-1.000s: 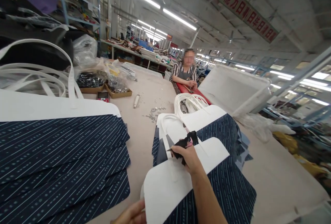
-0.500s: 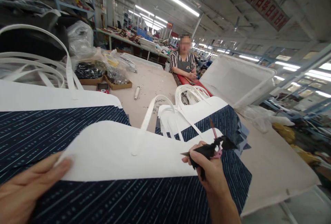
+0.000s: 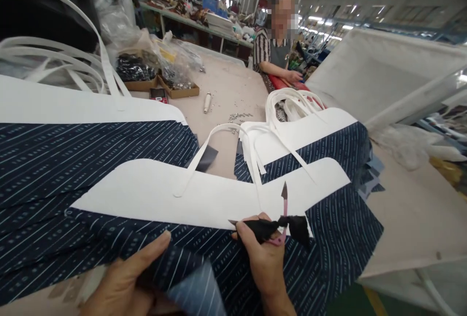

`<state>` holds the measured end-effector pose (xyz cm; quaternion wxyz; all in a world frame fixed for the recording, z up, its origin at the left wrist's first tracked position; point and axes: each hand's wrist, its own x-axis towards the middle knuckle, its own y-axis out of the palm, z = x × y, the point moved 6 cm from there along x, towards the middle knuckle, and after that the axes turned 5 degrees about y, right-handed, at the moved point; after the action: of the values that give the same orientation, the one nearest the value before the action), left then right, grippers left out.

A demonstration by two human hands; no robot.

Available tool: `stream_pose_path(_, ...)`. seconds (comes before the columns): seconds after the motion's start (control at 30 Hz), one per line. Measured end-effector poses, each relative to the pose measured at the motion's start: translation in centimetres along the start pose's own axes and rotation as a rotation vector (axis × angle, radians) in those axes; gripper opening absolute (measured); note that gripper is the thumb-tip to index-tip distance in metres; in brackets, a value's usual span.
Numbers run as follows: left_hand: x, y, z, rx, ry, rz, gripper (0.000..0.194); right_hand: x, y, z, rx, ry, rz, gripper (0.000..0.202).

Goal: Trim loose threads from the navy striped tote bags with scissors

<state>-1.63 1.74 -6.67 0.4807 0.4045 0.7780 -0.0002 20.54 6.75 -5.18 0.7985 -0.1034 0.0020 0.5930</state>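
Note:
My right hand (image 3: 264,253) grips a pair of scissors (image 3: 284,206) with pink handles and black cloth wrapped round part of it. One dark pointed tip aims up, another to the left. Beneath it lies a navy striped fabric panel (image 3: 233,262) with a white upper band (image 3: 211,201) and a white strap handle (image 3: 199,155). My left hand (image 3: 127,277) is at the panel's near side, one finger stretched out over the navy fabric. Its lower fingers are partly hidden. Beside it, a flap of fabric (image 3: 200,287) turns up its paler underside.
More banded panels lie in stacks at left (image 3: 91,150) and right (image 3: 302,136), with looped white straps. Boxes of small parts (image 3: 178,87), a pale cylindrical tool (image 3: 207,103) and scattered metal bits (image 3: 241,115) lie beyond. A co-worker (image 3: 279,53) is across the table, near a white bin (image 3: 386,73).
My left hand has left the white band's left corner and moved right and nearer. My right hand, with the scissors, has shifted left and down. The view has tipped downward.

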Motion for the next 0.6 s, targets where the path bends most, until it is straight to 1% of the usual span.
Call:
stream_pose_path(0.1, -0.6, 2.8, 0.6, 0.073, 0.036, 0.022, 0.061, -0.5, 0.3, 0.2, -0.048, -0.026, 0.004, 0.021)
stream_pose_path(0.13, -0.6, 3.5, 0.8, 0.089, 0.028, 0.033, 0.059, -0.7, 0.4, 0.3, -0.076, -0.052, 0.012, 0.021)
stream_pose_path(0.2, -0.4, 4.3, 1.2, 0.124, -0.018, 0.037, 0.056, -0.9, 0.5, 0.4, -0.126, -0.1, 0.029, 0.022)
stream_pose_path(0.3, 0.1, 4.5, 1.3, 0.167, -0.042, 0.008, 0.053, -0.9, 0.4, 0.3, -0.141, -0.098, 0.042, 0.023)
stream_pose_path(0.43, 0.5, 3.9, 1.7, 0.16, -0.087, -0.007, 0.051, -0.7, 0.5, 0.6, -0.113, -0.076, 0.038, 0.025)
stream_pose_path(0.5, 0.7, 3.4, 2.1, 0.144, -0.122, -0.015, 0.054, -0.7, 0.7, 0.7, -0.097, -0.072, 0.024, 0.024)
stream_pose_path(0.6, 0.7, 2.9, 2.5, 0.123, -0.136, -0.028, 0.064, -0.9, 0.9, 0.8, -0.092, -0.08, -0.008, 0.022)
